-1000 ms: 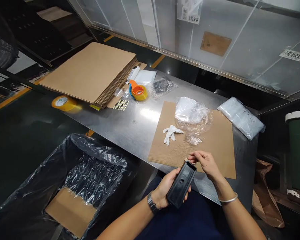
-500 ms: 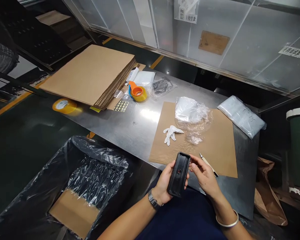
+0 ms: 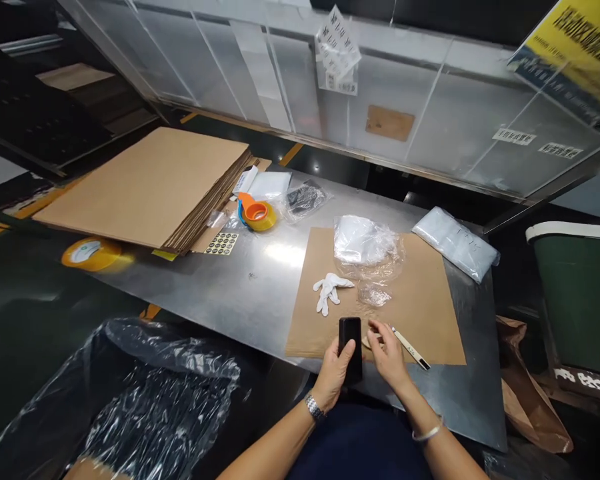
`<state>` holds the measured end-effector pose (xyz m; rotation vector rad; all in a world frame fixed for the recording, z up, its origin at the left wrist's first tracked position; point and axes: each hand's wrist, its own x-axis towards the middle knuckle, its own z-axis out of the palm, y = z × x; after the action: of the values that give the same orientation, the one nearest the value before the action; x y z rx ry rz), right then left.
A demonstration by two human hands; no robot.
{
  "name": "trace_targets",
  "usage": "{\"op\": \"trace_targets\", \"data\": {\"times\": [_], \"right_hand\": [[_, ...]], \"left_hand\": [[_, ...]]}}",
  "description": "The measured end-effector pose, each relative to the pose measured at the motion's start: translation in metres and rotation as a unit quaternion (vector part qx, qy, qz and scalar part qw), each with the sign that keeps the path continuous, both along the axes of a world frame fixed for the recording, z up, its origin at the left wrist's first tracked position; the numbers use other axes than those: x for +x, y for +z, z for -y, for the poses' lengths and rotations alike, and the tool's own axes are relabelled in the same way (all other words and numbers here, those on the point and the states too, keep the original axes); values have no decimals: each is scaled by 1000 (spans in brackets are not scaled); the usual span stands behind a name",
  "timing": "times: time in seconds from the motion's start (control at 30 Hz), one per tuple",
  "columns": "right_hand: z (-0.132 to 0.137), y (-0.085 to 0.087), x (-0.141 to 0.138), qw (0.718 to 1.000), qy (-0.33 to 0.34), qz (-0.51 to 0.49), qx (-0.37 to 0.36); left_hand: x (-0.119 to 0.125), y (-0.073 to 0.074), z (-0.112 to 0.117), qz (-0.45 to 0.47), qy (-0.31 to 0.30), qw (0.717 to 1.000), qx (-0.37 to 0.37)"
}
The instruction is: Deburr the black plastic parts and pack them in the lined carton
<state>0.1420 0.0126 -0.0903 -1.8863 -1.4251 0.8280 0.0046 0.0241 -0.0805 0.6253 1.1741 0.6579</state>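
My left hand (image 3: 336, 372) is wrapped round a black oblong case (image 3: 351, 345), held upright over the near edge of a brown cardboard sheet (image 3: 430, 313). My right hand (image 3: 387, 357) sits just right of the case with its fingers curled at the case's side; what they pinch, if anything, is too small to see. A thin white pen-like knife (image 3: 410, 348) lies on the cardboard beside my right hand. A crumpled white glove (image 3: 330, 291) and clear plastic bags (image 3: 367, 250) lie further up the sheet.
A steel table (image 3: 260, 287) carries a stack of flat cardboard (image 3: 150, 183), an orange tape dispenser (image 3: 256, 215), a sticker sheet (image 3: 222, 243) and a white bag packet (image 3: 455, 243). A yellow tape roll (image 3: 91, 253) lies at left. A black-lined bin (image 3: 145, 407) stands below left, a green bin (image 3: 580, 293) at right.
The camera has tilted up and back. My hands have carried the case forward onto the cardboard's near edge and turned it more upright; the knife lies on the sheet.
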Motion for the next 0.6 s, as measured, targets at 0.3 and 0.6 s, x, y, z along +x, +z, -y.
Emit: {"op": "trace_targets", "data": {"times": [0.3,0.6], "right_hand": [[-154,-60,70,985,-75,158,0],[-251,-109,77,976,-62,203,-56]], "left_hand": [[29,-90,-53,-202,2,975,94],[26,-145,-40,-396,-66,894,199]]}}
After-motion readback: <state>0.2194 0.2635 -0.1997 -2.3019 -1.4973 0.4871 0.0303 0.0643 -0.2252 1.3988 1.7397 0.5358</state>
